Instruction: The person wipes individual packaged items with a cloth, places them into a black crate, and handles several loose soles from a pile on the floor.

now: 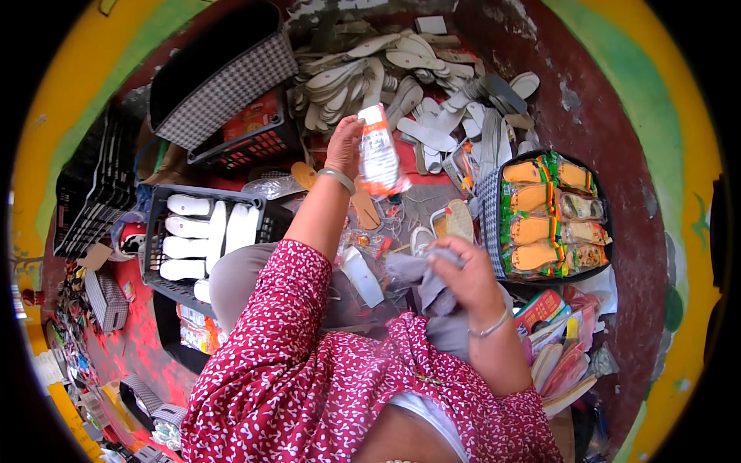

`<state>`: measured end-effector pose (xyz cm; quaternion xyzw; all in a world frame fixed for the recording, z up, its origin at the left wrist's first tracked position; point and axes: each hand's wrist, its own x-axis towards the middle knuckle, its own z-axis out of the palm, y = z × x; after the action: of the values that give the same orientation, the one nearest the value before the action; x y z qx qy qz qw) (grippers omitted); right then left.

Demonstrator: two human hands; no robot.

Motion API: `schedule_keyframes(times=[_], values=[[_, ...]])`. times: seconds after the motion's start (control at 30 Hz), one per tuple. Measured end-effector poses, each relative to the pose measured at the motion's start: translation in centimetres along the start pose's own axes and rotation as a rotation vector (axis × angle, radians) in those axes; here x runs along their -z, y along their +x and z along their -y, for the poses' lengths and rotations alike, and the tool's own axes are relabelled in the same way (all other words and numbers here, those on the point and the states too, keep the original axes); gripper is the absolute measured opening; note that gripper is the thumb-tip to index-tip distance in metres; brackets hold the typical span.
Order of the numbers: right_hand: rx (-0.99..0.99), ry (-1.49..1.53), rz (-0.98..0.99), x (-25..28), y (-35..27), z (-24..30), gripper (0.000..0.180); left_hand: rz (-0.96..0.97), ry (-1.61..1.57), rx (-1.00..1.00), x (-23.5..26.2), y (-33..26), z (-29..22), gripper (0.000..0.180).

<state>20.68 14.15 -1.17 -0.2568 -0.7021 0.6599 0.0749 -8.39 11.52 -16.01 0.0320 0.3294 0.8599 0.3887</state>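
Observation:
My left hand [345,145] is raised in front of me and holds a clear plastic packet [379,151] with an orange and white insole inside. My right hand [465,275] rests near my lap and grips a crumpled grey cloth [423,279]. A white insole [361,275] lies on my knee between the two hands. A tan insole [460,219] sits on the floor just beyond my right hand.
A black crate [158,231] at left holds white insoles. A round black basket [606,202] at right holds packed orange insoles. A heap of loose pale insoles [401,77] lies ahead. Another black basket [231,85] stands far left. Packets [559,339] pile at my right.

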Motion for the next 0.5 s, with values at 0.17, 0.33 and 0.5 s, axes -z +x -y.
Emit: schedule_keyframes(times=[0.17,0.33,0.5], values=[[-0.028,0.598,0.004,1.9,0.9,-1.1,0.025,0.138,0.07,0.004,-6.4,-9.0,-5.3,0.029],[0.074,0.391,0.033,-1.8,2.8,1.1,0.031,0.292,0.065,0.107,-9.0,-15.6,-8.0,0.021],[0.018,0.413,0.204,-4.9,4.7,3.4,0.024,0.314,0.118,-0.005,-8.3,-17.8,-10.3,0.019]])
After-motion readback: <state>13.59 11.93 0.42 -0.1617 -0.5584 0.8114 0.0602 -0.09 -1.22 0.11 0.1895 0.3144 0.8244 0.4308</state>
